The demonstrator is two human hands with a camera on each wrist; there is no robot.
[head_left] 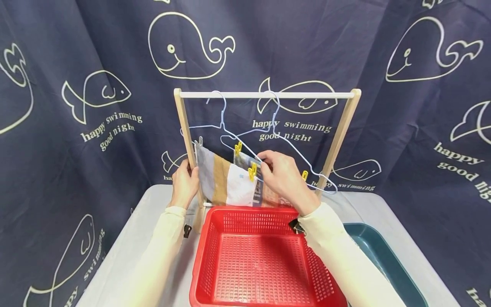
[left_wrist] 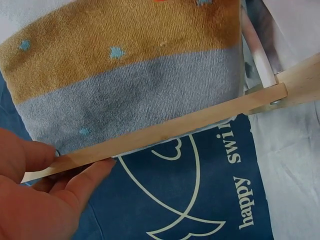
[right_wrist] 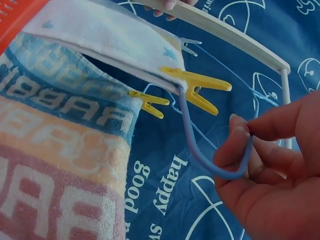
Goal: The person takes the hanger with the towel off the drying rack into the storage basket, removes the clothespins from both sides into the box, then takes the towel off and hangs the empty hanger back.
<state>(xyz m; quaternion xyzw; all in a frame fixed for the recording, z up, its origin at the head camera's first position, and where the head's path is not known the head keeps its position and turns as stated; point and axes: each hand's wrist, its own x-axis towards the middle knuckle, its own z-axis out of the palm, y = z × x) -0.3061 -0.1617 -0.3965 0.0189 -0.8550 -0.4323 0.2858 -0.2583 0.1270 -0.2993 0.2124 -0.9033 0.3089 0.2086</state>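
Observation:
My left hand [head_left: 184, 181] grips the left post [left_wrist: 165, 131] of a wooden drying rack, thumb on one side and fingers on the other. Beside it hangs a grey, brown and white striped towel [head_left: 219, 174]. A grey clothespin [head_left: 200, 141] and a yellow clothespin [right_wrist: 202, 89] clip this towel to a blue hanger [head_left: 221, 116]. My right hand [head_left: 281, 175] pinches that hanger's bent right end [right_wrist: 192, 145]. Behind hangs a lettered, multicoloured towel [right_wrist: 65, 135] with a yellow clothespin [right_wrist: 150, 102], on a second blue hanger [head_left: 274, 121].
Both hangers hook over the rack's white top rod [head_left: 245, 95]. A red perforated basket [head_left: 261, 264] stands in front of the rack, under my forearms. Right of it is a dark teal tray [head_left: 383, 256]. A whale-print curtain [head_left: 307, 38] hangs behind the white table [head_left: 161, 200].

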